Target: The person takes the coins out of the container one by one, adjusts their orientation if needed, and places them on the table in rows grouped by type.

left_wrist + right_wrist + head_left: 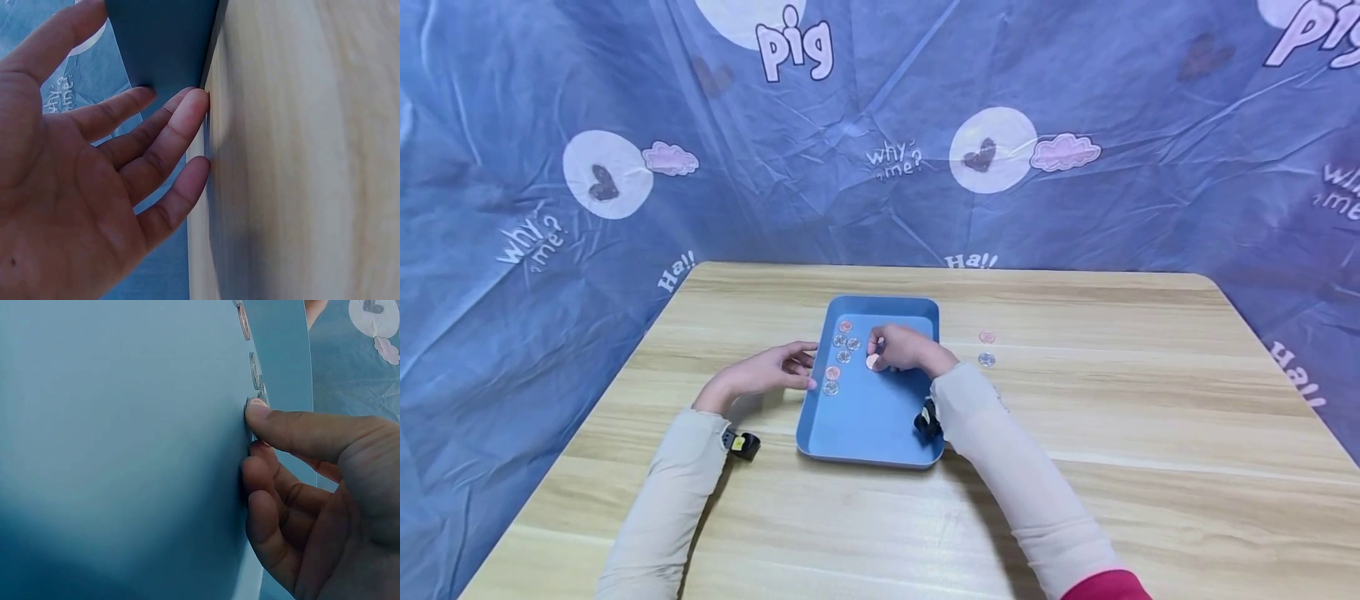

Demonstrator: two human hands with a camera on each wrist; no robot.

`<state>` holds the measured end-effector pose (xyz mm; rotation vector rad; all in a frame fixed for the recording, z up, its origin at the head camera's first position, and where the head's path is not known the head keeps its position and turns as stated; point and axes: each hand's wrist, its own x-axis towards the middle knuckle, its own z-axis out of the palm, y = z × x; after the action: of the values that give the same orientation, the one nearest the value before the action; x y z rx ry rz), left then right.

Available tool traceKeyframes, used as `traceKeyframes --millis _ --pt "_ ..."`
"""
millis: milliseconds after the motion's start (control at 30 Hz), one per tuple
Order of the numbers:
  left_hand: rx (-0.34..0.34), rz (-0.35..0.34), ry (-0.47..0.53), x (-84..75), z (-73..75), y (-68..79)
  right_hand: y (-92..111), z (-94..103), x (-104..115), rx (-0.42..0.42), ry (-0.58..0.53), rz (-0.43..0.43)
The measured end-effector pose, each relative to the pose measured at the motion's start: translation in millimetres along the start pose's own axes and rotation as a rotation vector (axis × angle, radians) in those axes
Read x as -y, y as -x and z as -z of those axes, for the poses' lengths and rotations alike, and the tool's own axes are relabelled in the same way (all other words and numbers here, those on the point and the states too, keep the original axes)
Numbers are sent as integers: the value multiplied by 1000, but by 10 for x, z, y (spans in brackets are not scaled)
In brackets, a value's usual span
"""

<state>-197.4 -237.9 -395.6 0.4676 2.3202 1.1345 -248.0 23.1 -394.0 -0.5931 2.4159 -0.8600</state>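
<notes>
A blue rectangular tray [865, 429] lies on the table, with several silver and copper-coloured coins along its left side, among them a copper coin [832, 373] and a silver coin [830, 388]. Inside the tray, my right hand [904, 348] pinches another coin [872, 361] close to the tray floor. The right wrist view has the thumb [275, 425] at that coin's edge, the other fingers curled below. My left hand [766, 372] is at the tray's left wall, fingers spread and loosely bent; up close, fingertips meet the outer wall [165, 44].
On the wooden table [1135, 400], right of the tray, lie a copper coin [987, 337] and a silver coin [987, 360]. A blue printed cloth [865, 208] hangs behind the table's far edge. Small black cameras [745, 446] are strapped to both wrists.
</notes>
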Motion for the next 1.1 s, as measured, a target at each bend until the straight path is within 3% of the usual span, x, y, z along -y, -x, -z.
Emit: traceKeyframes --millis 367,700,1100 --pt "1 3 6 3 -4 -1 11 30 24 21 -17 -23" --pt "3 2 6 1 -4 -7 31 110 70 6 -233 21" --pt "2 4 6 5 10 -5 205 364 199 -79 -350 92"
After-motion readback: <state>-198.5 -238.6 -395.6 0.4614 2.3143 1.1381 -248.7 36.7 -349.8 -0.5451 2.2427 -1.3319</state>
